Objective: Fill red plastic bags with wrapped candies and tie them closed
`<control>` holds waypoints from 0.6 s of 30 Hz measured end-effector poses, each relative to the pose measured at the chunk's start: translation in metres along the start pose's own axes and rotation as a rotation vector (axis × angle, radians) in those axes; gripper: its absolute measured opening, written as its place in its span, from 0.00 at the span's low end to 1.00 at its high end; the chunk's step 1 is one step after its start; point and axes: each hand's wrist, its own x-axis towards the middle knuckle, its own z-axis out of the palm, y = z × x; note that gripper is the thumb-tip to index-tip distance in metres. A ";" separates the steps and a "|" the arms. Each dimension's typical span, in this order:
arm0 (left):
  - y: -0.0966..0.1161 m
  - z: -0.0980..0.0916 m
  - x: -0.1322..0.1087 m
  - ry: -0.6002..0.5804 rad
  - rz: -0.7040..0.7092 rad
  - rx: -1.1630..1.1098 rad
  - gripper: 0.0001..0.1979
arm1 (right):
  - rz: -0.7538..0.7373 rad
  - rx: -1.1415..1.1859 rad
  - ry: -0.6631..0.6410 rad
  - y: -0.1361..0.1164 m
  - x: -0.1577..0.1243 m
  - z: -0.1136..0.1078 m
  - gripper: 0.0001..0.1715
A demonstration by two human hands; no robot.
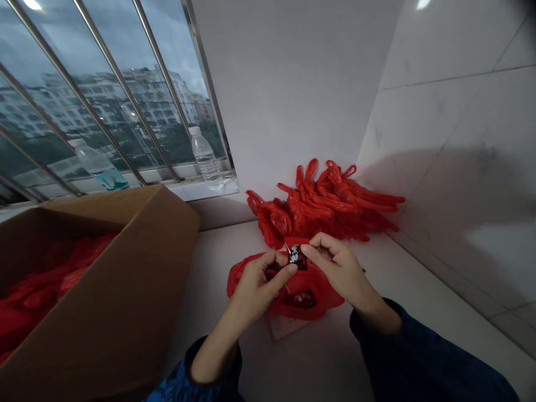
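Between my two hands a small red and black packet [296,254] with white lettering is held up. My left hand [262,285] pinches its lower left side between thumb and fingers. On the upper right edge, my right hand [335,259] grips it with thumb and forefinger. Right below lies a spread red plastic bag [251,268] on the white surface. Inside that bag is a dark packet [302,298] with pale marks. A flat, pale pinkish item [288,326] sticks out from under the bag's near edge.
A large cardboard box [138,268] with red plastic bags [62,273] inside stands at left. Several bunched red bags [322,204] lie against the back wall. Plastic bottles [206,159] stand on the windowsill by metal bars. A tiled wall [460,184] rises at right.
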 end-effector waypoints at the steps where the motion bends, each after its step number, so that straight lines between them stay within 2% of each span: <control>1: 0.000 0.000 0.000 -0.008 -0.008 -0.007 0.15 | 0.017 0.012 -0.005 -0.001 0.000 0.000 0.16; 6: 0.000 -0.003 0.000 -0.094 -0.070 -0.105 0.16 | 0.067 0.042 -0.028 -0.005 -0.001 0.000 0.19; 12: 0.002 -0.004 0.000 -0.129 -0.089 -0.132 0.17 | 0.021 -0.060 -0.010 -0.004 -0.001 -0.003 0.18; 18: 0.002 0.006 0.000 -0.187 -0.103 -0.222 0.17 | -0.050 -0.114 0.048 -0.004 -0.003 0.002 0.20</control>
